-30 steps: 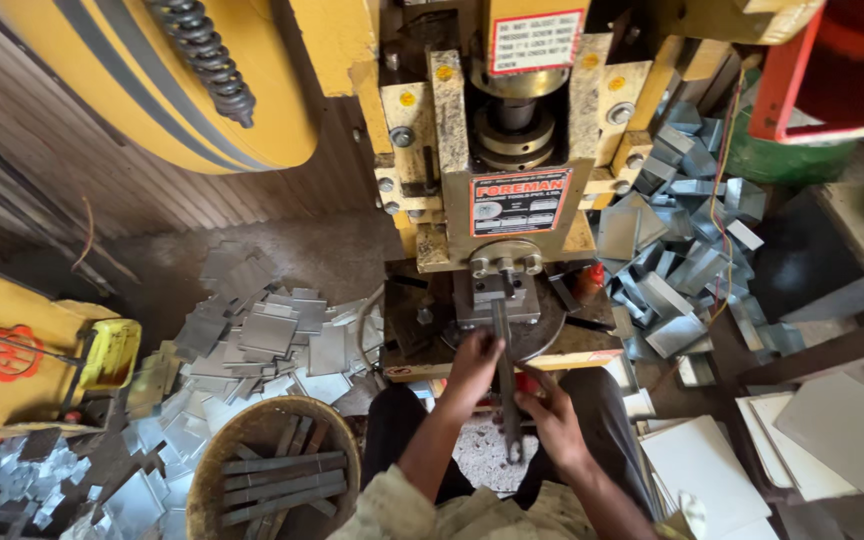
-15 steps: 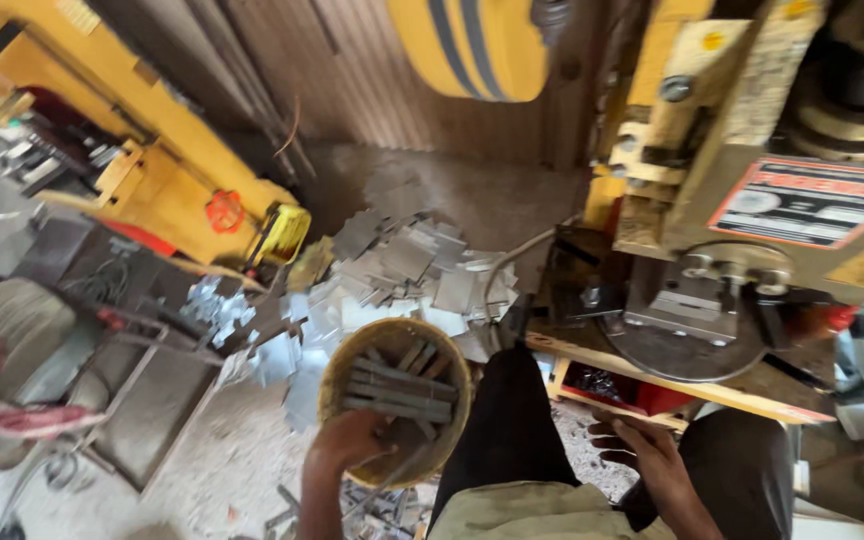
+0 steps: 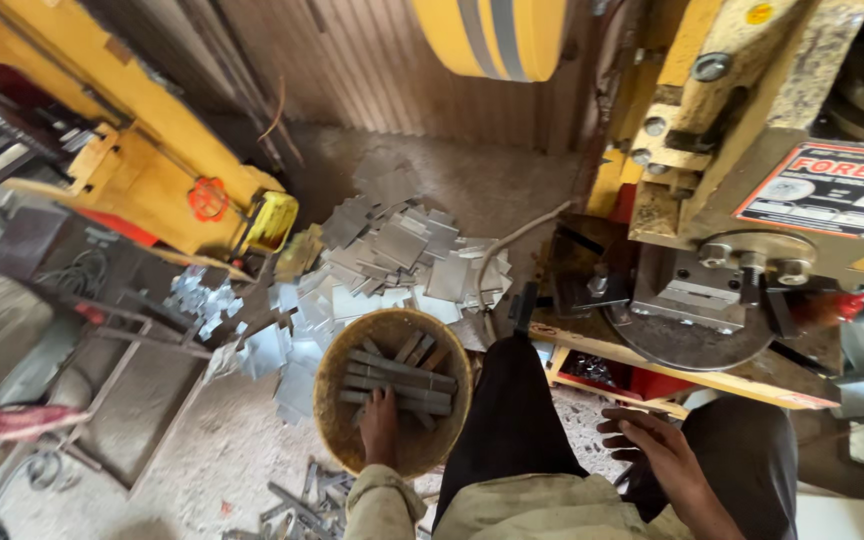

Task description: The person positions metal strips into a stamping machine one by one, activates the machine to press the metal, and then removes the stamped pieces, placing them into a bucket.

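Note:
My left hand (image 3: 380, 428) reaches down into a round yellow-brown bowl (image 3: 337, 440) on the floor and rests on the grey metal strips (image 3: 400, 377) stacked inside; I cannot see a firm grip. My right hand (image 3: 650, 447) hovers with fingers spread and nothing in it, between my knees and just below the press table (image 3: 692, 345). The yellow press machine (image 3: 742, 130) stands in front of me at the right. My dark trouser legs (image 3: 512, 420) fill the lower middle.
A heap of flat grey metal plates (image 3: 392, 255) lies on the dusty floor beyond the bowl. Another yellow machine (image 3: 122, 170) with a red handwheel stands at the left. Loose metal scraps (image 3: 302, 500) lie near my left elbow. A big yellow flywheel (image 3: 497, 35) hangs above.
My view has swung from the press to the floor at the left. My left hand has gone from the press die down into the bowl of strips; my right hand has dropped away from the die.

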